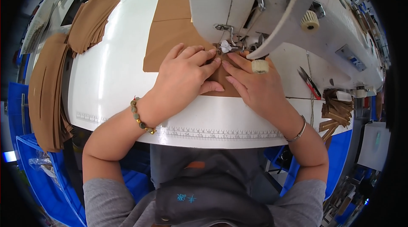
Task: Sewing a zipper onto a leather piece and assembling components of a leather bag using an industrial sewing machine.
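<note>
A white sewing machine (212,2) stands over the table, its needle area (231,42) just beyond my fingertips. Brown material (219,87) lies flat beneath both hands and runs in under the machine. My left hand (180,74) rests on it, fingers slightly bent and thumb apart, fingertips close to the presser foot. On the right, my right hand (259,84) presses the material with its fingers stretched out, partly hidden by the machine's guard and knob. A larger brown piece (168,42) with a seam line lies left of the machine; whether it joins the piece under my hands is hidden.
Stacked brown pieces (95,21) lie at the far left, with another stack (46,91) hanging over the table's left edge. Red-handled thread snips (309,83) and small brown strips (338,110) lie at right. A printed ruler (204,134) follows the front edge. Blue bins (46,184) stand below.
</note>
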### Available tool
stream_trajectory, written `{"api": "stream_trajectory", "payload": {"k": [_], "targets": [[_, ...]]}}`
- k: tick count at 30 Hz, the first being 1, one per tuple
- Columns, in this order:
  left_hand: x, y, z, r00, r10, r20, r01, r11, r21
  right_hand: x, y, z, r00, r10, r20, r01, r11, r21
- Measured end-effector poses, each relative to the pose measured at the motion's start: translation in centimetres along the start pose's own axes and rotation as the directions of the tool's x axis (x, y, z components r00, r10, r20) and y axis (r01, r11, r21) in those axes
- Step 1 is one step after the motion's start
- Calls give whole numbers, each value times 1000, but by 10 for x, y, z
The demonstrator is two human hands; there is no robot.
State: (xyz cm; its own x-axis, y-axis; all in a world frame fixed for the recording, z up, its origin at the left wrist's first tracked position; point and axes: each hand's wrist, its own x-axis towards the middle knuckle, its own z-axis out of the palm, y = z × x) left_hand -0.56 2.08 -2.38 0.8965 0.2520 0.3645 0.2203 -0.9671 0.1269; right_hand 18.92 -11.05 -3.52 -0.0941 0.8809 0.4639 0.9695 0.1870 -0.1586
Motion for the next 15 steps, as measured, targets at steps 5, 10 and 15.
{"api": "stream_trajectory", "payload": {"k": [5,10,15], "targets": [[2,1,-1,999,0,-42,-1,1000,-22,-1,0,2,1000,23,-8,-22,999,39],[2,1,-1,999,4,-38,-4,1000,0,-2,1,3,1000,15,-5,-15,999,32],[2,1,1,998,10,-55,-10,1000,-4,0,1,2,1000,15,25,-15,1000,21]]}}
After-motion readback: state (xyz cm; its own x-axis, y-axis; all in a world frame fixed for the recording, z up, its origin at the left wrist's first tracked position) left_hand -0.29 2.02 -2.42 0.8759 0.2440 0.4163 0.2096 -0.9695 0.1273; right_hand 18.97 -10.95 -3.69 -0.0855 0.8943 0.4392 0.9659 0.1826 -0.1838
